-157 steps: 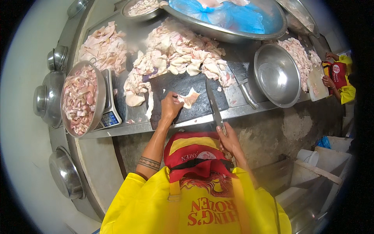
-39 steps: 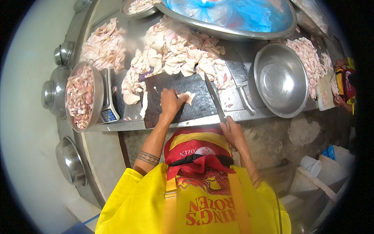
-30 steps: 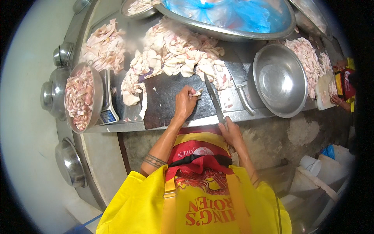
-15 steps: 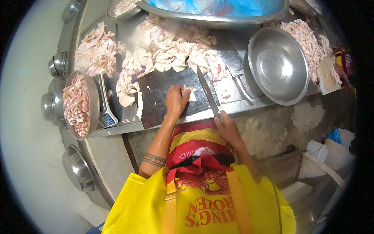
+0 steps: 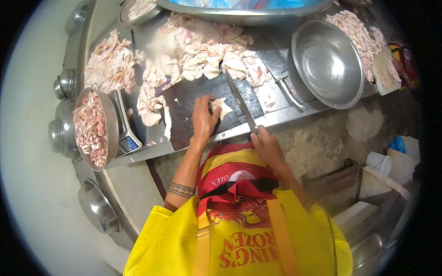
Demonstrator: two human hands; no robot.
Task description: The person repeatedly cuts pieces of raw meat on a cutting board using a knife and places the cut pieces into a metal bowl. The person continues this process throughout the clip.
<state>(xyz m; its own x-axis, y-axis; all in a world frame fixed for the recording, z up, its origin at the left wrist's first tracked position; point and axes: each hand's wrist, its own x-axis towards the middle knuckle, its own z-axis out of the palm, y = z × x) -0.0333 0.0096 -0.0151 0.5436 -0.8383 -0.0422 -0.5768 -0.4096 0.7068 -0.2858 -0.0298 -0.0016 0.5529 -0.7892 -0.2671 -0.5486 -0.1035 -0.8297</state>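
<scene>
On the black cutting board (image 5: 184, 103) lies a small pale piece of raw skin (image 5: 223, 108). My left hand (image 5: 204, 117) has its fingers curled over the left edge of this piece, with the thumb beside it. My right hand (image 5: 269, 146) grips a long knife (image 5: 241, 101) by its handle. Its blade points away over the board, a little right of the piece, and the tip reaches the heap of raw skin (image 5: 207, 64) at the board's far edge. How firmly the left fingers press the piece cannot be made out.
A second knife (image 5: 291, 95) lies right of the board, beside a large steel bowl (image 5: 327, 64). A bowl of cut meat (image 5: 92, 131) rests on a scale (image 5: 129, 143) at left. At the back stands a wide basin (image 5: 248, 16); another person's white board (image 5: 386, 76) is far right.
My left fingers have loosened and shifted left, so more of the piece of skin shows. The knife stays in my right hand at nearly the same angle. The whole view has shifted slightly.
</scene>
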